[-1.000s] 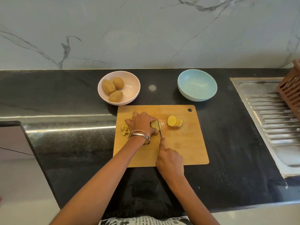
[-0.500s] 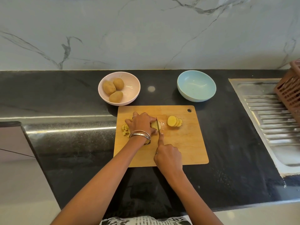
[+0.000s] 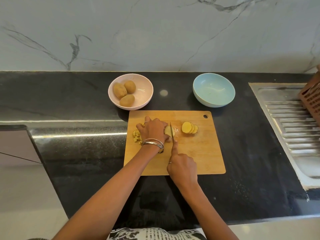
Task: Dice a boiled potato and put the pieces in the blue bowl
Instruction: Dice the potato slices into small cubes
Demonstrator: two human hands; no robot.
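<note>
The potato piece [image 3: 167,131] sits mid-board, pinned under the left hand [image 3: 153,129]. The knife [image 3: 171,131] cuts at its right side, gripped by the right hand [image 3: 182,168], forefinger along the spine. Slices [image 3: 189,127] lie just right of the blade, dice [image 3: 136,135] left of the wrist. The board [image 3: 199,153] has bare wood toward its right edge. Beyond it stands the blue bowl [image 3: 214,90].

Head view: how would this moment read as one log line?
step: slicing | left hand: holds pale boiled potato piece | right hand: grips steel knife | light blue bowl: empty
</note>
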